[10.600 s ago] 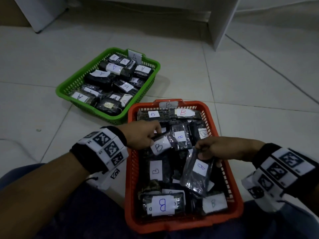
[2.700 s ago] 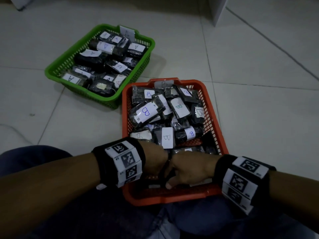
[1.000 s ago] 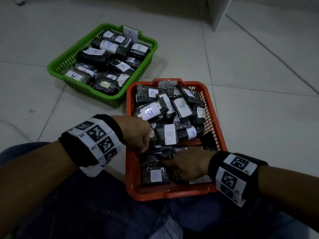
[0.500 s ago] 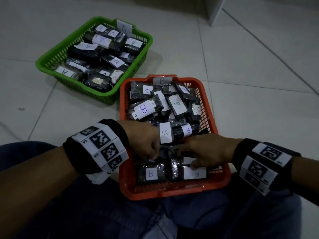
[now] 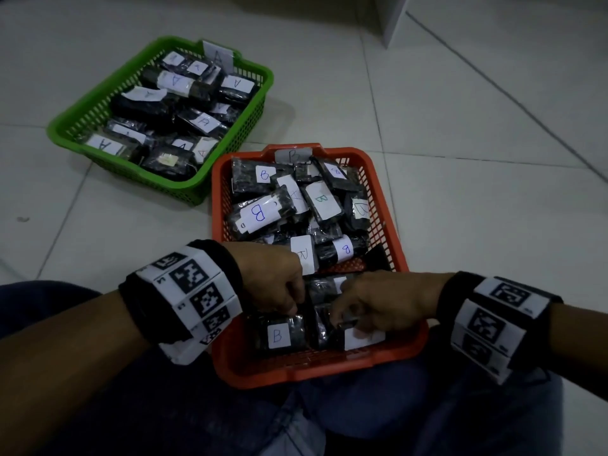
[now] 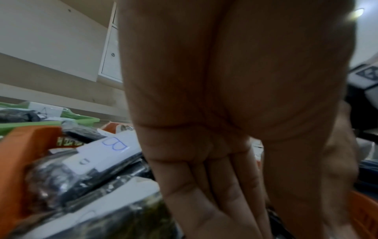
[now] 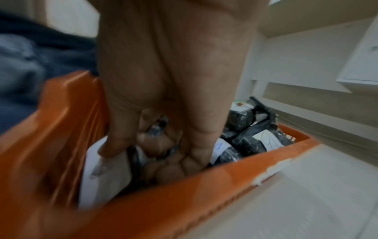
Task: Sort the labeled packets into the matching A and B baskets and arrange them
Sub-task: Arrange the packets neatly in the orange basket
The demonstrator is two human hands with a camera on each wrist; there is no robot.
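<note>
While both hands work at the near end of the orange basket [image 5: 391,232], which rests on the floor [image 5: 477,209] against the person's lap, dark crinkled plastic packets [image 5: 263,213] with white paper labels, most marked with a handwritten B, fill it in a loose heap. The left hand [image 5: 273,278] reaches down with fingers [image 6: 214,186] held straight and together, their tips beside a packet marked B [image 5: 279,335] lying flat at the basket's near wall; this grip closes on nothing visible. The right hand [image 5: 378,304] has its fingers curled down into the packets beside a white-labelled packet [image 5: 360,337], and the blurred wrist view shows dark plastic bunched inside that grip. Beyond the orange basket's far left corner, and touching or almost touching it, the green basket [image 5: 98,103] holds similar dark packets labelled A [image 5: 200,121], with a paper tag marked A standing at its far rim.
</note>
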